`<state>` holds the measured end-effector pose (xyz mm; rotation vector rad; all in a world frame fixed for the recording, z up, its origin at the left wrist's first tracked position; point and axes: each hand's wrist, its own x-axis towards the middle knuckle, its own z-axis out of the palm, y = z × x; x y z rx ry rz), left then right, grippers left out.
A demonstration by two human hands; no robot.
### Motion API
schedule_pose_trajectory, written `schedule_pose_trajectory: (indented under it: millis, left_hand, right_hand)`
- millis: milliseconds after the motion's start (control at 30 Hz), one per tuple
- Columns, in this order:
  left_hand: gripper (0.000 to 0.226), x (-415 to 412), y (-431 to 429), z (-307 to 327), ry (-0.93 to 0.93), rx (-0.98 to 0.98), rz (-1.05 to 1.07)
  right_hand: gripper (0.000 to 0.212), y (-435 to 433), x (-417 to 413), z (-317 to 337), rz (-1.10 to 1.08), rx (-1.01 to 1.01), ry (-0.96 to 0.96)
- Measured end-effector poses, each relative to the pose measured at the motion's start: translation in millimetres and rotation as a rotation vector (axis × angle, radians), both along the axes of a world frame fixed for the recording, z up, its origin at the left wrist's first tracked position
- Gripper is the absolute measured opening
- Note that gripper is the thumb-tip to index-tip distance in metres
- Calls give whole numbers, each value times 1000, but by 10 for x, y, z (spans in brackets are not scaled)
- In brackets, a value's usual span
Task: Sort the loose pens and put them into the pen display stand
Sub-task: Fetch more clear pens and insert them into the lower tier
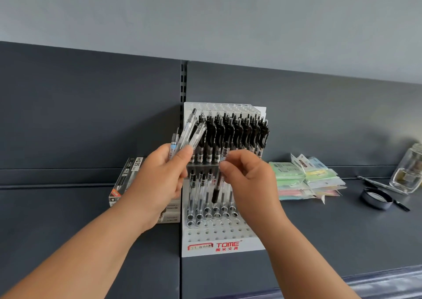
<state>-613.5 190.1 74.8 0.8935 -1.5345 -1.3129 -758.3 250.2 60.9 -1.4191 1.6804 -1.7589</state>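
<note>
I see the dark shelf (68, 207), and the white pen display stand (223, 246) stands in its middle. My left hand (157, 179), at 9 o'clock from the stand, has its fingers wrapped round a bunch of clear pens (188, 131). My right hand (249, 179) pinches one black-grip pen (216, 193), tip down, over the lower holes. I think the pens are light, stiff and smooth. It is best to pinch one high up, so the tip stays free.
</note>
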Motion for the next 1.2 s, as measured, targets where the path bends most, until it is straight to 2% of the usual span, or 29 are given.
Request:
schedule_pose_trajectory:
  millis: [133, 300, 433, 500, 567, 700, 767, 833, 933, 1000, 1067, 1200]
  left_hand:
    - [12, 33, -10, -13, 21, 93, -11]
    - [9, 90, -28, -70, 34, 120, -52]
    - [5, 112, -13, -96, 75, 159, -106]
    - [5, 107, -2, -88, 90, 171, -128]
    - [4, 87, 17, -77, 100, 180, -151]
    - [4, 38, 35, -86, 45, 141, -187]
    - [5, 13, 47, -97, -9, 97, -198]
    - [9, -6, 48, -107, -47, 58, -179]
    - [19, -4, 10, -122, -84, 26, -82]
    - [20, 10, -13, -126, -63, 57, -53]
    - [20, 17, -17, -134, -62, 80, -50]
    - [21, 12, -16, -175, -101, 77, -49]
  right_hand:
    - [16, -63, 34, -122, -13, 74, 37]
    - [11, -115, 40, -471, -53, 306, 178]
    - [8, -121, -4, -442, -64, 377, 241]
    - [4, -109, -5, -318, -93, 338, 293]
    - [5, -82, 23, -170, -97, 202, 168]
    - [12, -32, 102, 77, 211, 26, -461]
    - [14, -13, 91, 109, 250, 12, -561]
    - [15, 14, 34, 134, 220, 6, -563]
    - [13, 64, -126, 206, 63, -54, -406]
    - [15, 77, -199, 215, -55, -66, -129]
    - [15, 59, -181, 151, -83, -24, 83]
    - [12, -42, -131, -81, -104, 48, 201]
